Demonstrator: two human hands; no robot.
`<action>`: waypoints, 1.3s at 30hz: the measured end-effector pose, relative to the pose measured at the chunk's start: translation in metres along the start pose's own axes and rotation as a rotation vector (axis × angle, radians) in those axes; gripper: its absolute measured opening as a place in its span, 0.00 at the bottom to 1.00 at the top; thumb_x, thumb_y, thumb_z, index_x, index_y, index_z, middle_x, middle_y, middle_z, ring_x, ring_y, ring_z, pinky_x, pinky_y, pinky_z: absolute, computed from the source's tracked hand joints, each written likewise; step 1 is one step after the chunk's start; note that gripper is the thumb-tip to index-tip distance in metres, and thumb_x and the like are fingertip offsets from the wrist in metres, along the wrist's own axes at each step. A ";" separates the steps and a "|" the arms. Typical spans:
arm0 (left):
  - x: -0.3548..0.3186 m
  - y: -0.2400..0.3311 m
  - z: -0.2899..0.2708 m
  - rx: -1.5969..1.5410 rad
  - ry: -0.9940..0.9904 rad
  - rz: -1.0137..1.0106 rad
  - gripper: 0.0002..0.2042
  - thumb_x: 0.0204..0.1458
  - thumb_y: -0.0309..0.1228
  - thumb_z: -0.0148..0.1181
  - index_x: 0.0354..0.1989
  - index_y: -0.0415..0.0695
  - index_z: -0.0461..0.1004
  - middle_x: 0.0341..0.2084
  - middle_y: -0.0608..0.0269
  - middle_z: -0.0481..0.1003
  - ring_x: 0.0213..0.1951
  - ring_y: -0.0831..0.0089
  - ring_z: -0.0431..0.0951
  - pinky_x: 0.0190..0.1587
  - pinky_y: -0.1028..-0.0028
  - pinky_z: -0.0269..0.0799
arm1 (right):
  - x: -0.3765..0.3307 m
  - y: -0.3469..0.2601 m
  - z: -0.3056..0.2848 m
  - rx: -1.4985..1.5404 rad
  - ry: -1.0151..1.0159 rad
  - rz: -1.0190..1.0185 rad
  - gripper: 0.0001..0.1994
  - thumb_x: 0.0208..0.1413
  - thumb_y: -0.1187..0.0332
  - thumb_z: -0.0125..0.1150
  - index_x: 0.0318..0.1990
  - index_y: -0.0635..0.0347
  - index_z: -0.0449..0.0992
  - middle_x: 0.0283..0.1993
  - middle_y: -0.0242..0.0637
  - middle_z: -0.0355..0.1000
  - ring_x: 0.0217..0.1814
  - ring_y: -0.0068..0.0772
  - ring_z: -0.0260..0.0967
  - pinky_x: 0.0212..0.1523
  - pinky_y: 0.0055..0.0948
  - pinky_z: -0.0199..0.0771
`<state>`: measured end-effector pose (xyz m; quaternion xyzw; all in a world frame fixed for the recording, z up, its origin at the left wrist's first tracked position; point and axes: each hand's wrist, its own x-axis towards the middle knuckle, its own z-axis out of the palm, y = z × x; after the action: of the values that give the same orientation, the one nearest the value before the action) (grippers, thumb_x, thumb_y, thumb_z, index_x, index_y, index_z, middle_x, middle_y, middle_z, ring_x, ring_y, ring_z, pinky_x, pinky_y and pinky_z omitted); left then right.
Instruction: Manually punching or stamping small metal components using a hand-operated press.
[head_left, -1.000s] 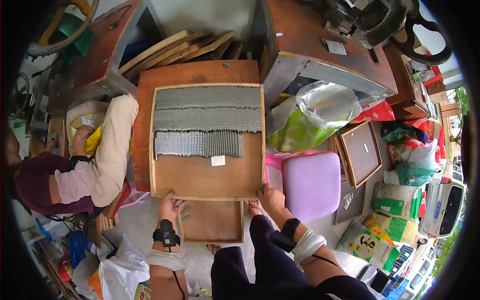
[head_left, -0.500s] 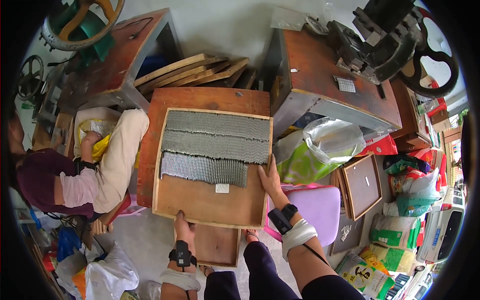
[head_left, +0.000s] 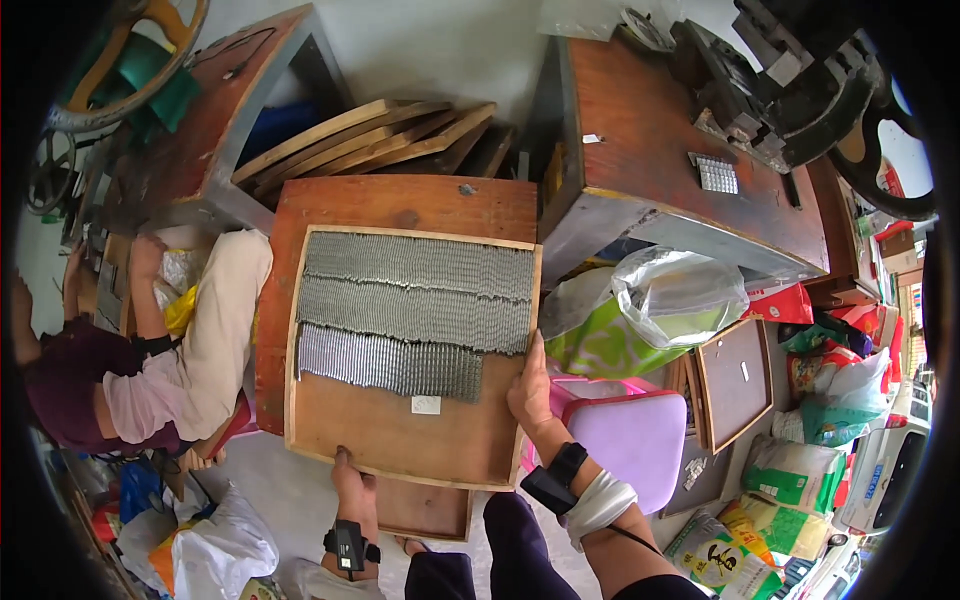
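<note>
A shallow wooden tray (head_left: 410, 440) carries tight rows of small grey metal pieces (head_left: 415, 300), too fine to tell their kind. Two rows span its far part; a shorter, shinier row lies nearer me. Beside that row is a small white paper slip (head_left: 425, 405) on the bare tray bottom. My left hand (head_left: 355, 488) grips the near rim, its thumb over the edge and the other fingers hidden beneath. Along the right rim my right hand (head_left: 532, 392) is closed, fingers partly hidden. The tray's far part overlaps a reddish-brown wooden table (head_left: 400, 200).
A co-worker (head_left: 100, 390) sits at the left, hands near a yellow bag. At my right stand a purple stool (head_left: 625, 430) and a green-and-white sack (head_left: 610, 335). Another tray (head_left: 425, 512) is below mine. Workbenches with machines flank the table; wooden frames (head_left: 370, 145) lean behind it.
The tray has come a little nearer to me, with both my hands still on it. My view has shifted slightly. The co-worker's hand has lifted away from the yellow bag.
</note>
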<state>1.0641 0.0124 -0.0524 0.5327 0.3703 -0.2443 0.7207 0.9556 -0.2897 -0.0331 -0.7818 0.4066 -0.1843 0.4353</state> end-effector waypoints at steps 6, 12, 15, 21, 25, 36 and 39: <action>-0.005 0.005 0.006 0.071 0.039 0.032 0.17 0.56 0.40 0.46 0.48 0.40 0.63 0.43 0.61 0.67 0.45 0.68 0.69 0.47 0.67 0.67 | 0.020 0.012 0.003 0.074 0.049 -0.038 0.37 0.38 0.85 0.44 0.61 0.71 0.39 0.61 0.60 0.46 0.63 0.58 0.47 0.61 0.35 0.50; -0.009 0.006 0.007 0.192 0.044 0.075 0.16 0.55 0.41 0.47 0.40 0.40 0.67 0.37 0.63 0.70 0.39 0.70 0.71 0.37 0.72 0.68 | 0.025 0.027 0.007 0.397 0.036 0.007 0.40 0.34 0.85 0.42 0.63 0.63 0.40 0.60 0.58 0.49 0.64 0.49 0.46 0.62 0.32 0.48; -0.011 0.008 0.006 0.220 0.049 0.079 0.14 0.54 0.39 0.48 0.38 0.40 0.68 0.36 0.64 0.70 0.37 0.71 0.72 0.33 0.74 0.68 | 0.014 0.018 0.007 0.261 0.041 0.027 0.40 0.34 0.86 0.40 0.62 0.65 0.40 0.61 0.59 0.48 0.65 0.50 0.44 0.63 0.33 0.45; -0.006 0.000 0.003 0.116 0.115 0.132 0.13 0.54 0.37 0.46 0.38 0.40 0.67 0.37 0.64 0.70 0.38 0.73 0.71 0.34 0.75 0.68 | 0.021 0.007 0.007 0.108 0.020 -0.016 0.39 0.35 0.85 0.42 0.61 0.68 0.40 0.62 0.56 0.46 0.64 0.56 0.42 0.61 0.41 0.45; 0.000 -0.005 0.009 0.056 0.135 0.108 0.14 0.56 0.37 0.45 0.43 0.40 0.66 0.40 0.64 0.69 0.41 0.73 0.70 0.39 0.74 0.67 | 0.037 0.018 0.018 -0.112 0.063 -0.146 0.39 0.34 0.84 0.44 0.61 0.68 0.42 0.63 0.54 0.44 0.66 0.53 0.38 0.60 0.46 0.44; 0.005 0.011 0.007 -0.075 0.026 -0.093 0.13 0.57 0.34 0.44 0.46 0.40 0.63 0.43 0.62 0.67 0.47 0.69 0.67 0.50 0.67 0.65 | -0.025 0.023 0.000 -0.001 -0.034 -0.052 0.33 0.45 0.74 0.53 0.59 0.71 0.47 0.61 0.60 0.45 0.64 0.57 0.42 0.62 0.40 0.47; -0.002 0.008 0.022 -0.070 0.044 -0.094 0.13 0.57 0.33 0.43 0.47 0.40 0.63 0.44 0.61 0.67 0.47 0.68 0.67 0.50 0.66 0.64 | -0.032 0.018 0.007 -0.001 0.047 0.006 0.28 0.49 0.73 0.51 0.58 0.70 0.50 0.59 0.60 0.50 0.61 0.57 0.50 0.59 0.38 0.54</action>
<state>1.0752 -0.0058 -0.0428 0.4945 0.4191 -0.2530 0.7182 0.9327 -0.2654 -0.0499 -0.7764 0.4191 -0.2010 0.4257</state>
